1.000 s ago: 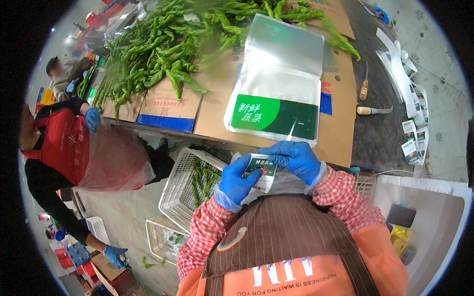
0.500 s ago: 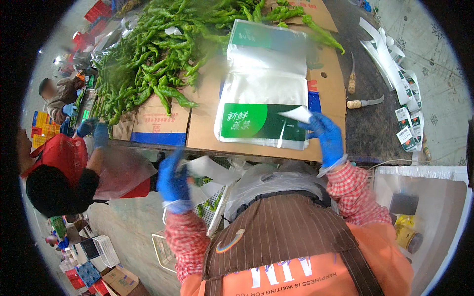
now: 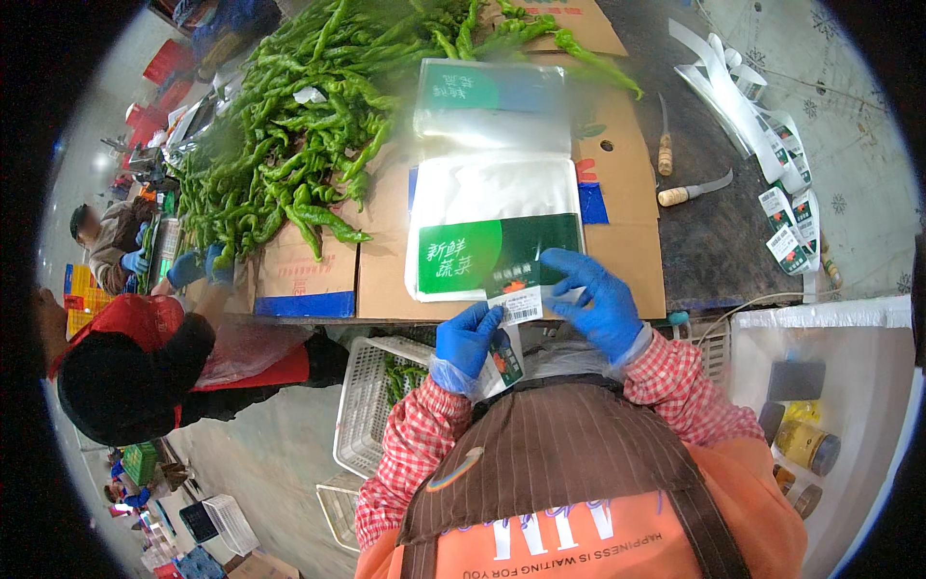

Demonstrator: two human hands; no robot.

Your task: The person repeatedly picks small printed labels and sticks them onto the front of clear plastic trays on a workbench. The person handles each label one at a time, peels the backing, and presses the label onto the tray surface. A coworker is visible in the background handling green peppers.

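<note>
My left hand (image 3: 467,340), in a blue glove, is closed in a pinch on the edge of a printed label (image 3: 522,307). Part of the label strip (image 3: 505,355) hangs below that hand, with another printed label on it. My right hand (image 3: 600,305), also gloved in blue, has its fingers apart at the label's right edge; whether the thumb touches it is unclear. Just beyond both hands lie flat clear plastic bags (image 3: 497,188) with green printed bands, stacked on cardboard.
Long green peppers (image 3: 299,145) are heaped at the far left. Two wooden-handled curved knives (image 3: 675,196) and more label strips (image 3: 786,183) lie to the right. White crates (image 3: 362,410) stand below the table edge. A co-worker in red (image 3: 135,338) works at the left.
My left hand has come right and up with the label strip, to in front of the bags. The right hand has moved left and down, off the bags' right corner.
</note>
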